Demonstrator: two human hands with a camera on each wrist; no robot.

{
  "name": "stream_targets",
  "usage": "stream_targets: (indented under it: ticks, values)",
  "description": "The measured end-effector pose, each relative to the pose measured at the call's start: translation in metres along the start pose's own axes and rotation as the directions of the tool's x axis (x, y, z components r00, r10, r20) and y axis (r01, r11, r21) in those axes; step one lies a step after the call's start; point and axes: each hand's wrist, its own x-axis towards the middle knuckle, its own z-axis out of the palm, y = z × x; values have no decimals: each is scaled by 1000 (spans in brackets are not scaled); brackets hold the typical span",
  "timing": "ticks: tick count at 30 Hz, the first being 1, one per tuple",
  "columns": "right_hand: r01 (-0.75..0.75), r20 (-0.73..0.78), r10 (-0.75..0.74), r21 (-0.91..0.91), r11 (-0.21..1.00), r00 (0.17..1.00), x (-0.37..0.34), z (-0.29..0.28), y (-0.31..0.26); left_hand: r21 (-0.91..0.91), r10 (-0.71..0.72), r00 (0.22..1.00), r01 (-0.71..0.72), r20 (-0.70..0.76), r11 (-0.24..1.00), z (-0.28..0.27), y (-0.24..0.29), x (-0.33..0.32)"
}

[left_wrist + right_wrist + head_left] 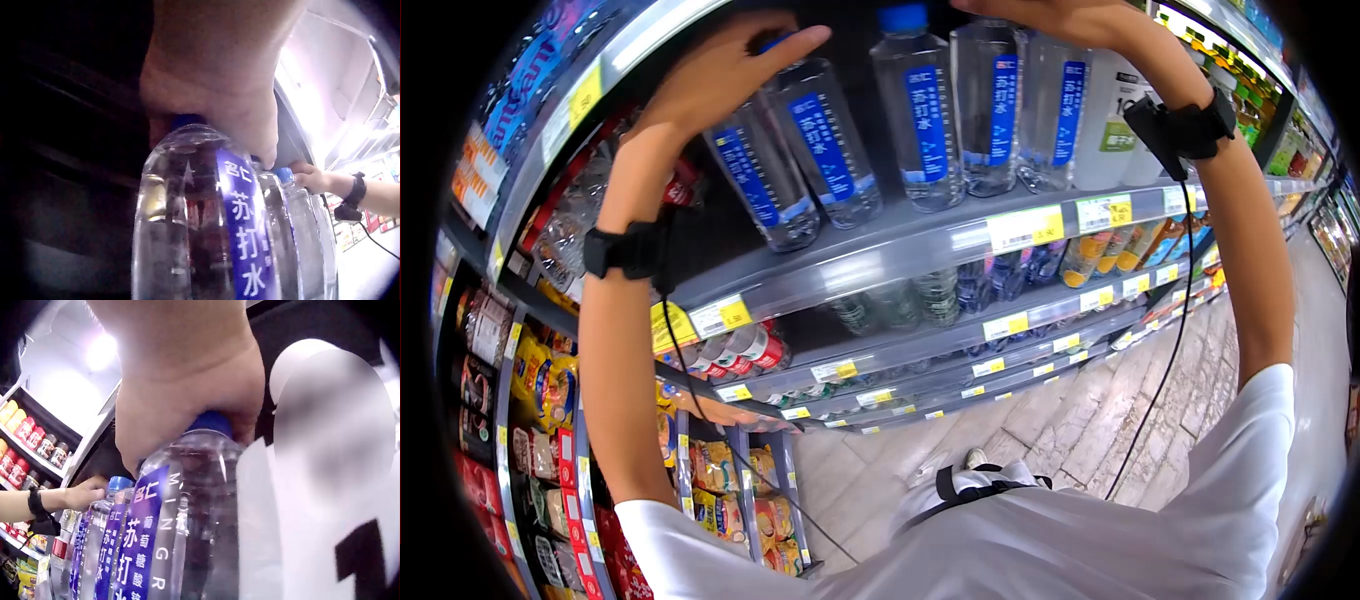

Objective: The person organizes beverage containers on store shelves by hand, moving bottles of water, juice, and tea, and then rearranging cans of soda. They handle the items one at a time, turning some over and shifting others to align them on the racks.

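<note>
Clear soda water bottles with blue labels stand in a row on the upper shelf (840,265). My left hand (700,80) reaches over the two leftmost bottles, thumb stretched to the right. In the left wrist view, that hand grips over the blue cap of a soda water bottle (187,219); its fingertips are hidden. My right hand (1070,20) is over the right-hand bottles. In the right wrist view, it closes around the blue cap of another soda water bottle (200,519), fingers mostly hidden. Between the hands stands a middle bottle (918,120), its blue cap uncovered.
Right of the row are white bottles (1110,130). Price tags (1025,230) line the shelf's front edge. Lower shelves hold orange drinks (1085,255) and red-labelled bottles (765,350). Packaged snacks (540,380) fill the left rack. A cable (1175,370) hangs from each wrist camera.
</note>
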Motion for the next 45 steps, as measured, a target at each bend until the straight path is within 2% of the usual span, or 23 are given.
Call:
stream_targets:
  ticks: [2,5,6,10,13,16,18,19,21,22,23,26,27,29,30,31,32,34,35,37,40,42,45]
  values:
    - [1,-47,-1,-7,1000,999,-4,3,2,-40,-136,990,137,32,990,-1,-3,-1]
    - [-2,33,1,27,1000,999,-4,-1,-3,-25,-198,980,197,-31,980,6,-16,-5]
    - [-6,34,5,25,1000,999,-6,-4,-5,-50,-225,974,225,7,973,1,-12,-2]
    - [14,41,-17,67,998,999,-8,-6,-8,-47,-205,979,204,-21,978,-2,-7,-7]
    - [19,-43,-20,-22,1000,999,-1,3,-2,-172,-127,989,139,77,975,-7,-3,-8]
    - [18,35,-18,3,1000,999,-7,-11,-17,-182,-187,980,197,71,963,-8,-10,-8]
    - [32,156,-38,40,999,987,-17,-30,-37,-219,-161,974,194,158,956,-12,-8,-7]
    - [-12,26,13,-34,999,1000,-9,-11,-31,-209,-178,973,207,148,956,-18,6,-8]
    - [107,-35,-109,-46,993,993,-12,-15,-42,-258,-298,920,361,254,896,-29,37,-12]
    - [191,-103,-203,-113,975,974,-3,-5,-38,-253,-315,924,365,217,896,-26,34,-13]
    - [205,-107,-217,-113,972,970,1,-3,-33,-245,-327,921,374,210,894,-23,30,-15]
    - [253,-124,-254,-27,967,959,4,-3,-49,-477,-322,943,323,87,818,-18,29,-26]
    - [259,-128,-260,-21,966,957,7,-3,-54,-469,-327,941,328,87,820,-14,26,-32]
    - [153,40,-155,43,987,987,10,-5,-63,-446,-348,921,241,-174,862,-3,20,-45]
    - [157,39,-159,48,986,986,10,-10,-69,-508,-330,923,191,-199,840,-1,24,-55]
    - [160,106,-165,59,985,981,8,-17,-76,-544,-263,904,40,-338,838,10,18,-59]
    - [162,172,-171,68,984,970,7,-21,-81,-621,-344,917,154,-200,769,18,10,-72]
    - [145,169,-165,124,982,972,9,-20,-82,-701,-432,900,343,54,626,19,10,-92]
    - [125,168,-156,180,976,973,10,-18,-80,-792,-381,919,308,104,527,25,5,-96]
    - [181,116,-200,155,971,973,28,0,-67,-868,-351,923,299,158,396,26,8,-102]
    - [231,59,-241,136,963,969,40,16,-55,-909,-344,926,271,157,316,27,13,-101]
    - [290,39,-299,151,945,953,34,9,-63,-917,-348,929,243,127,316,28,15,-100]
    - [260,2,-263,141,955,965,50,23,-50,-956,-328,943,148,58,254,35,13,-98]
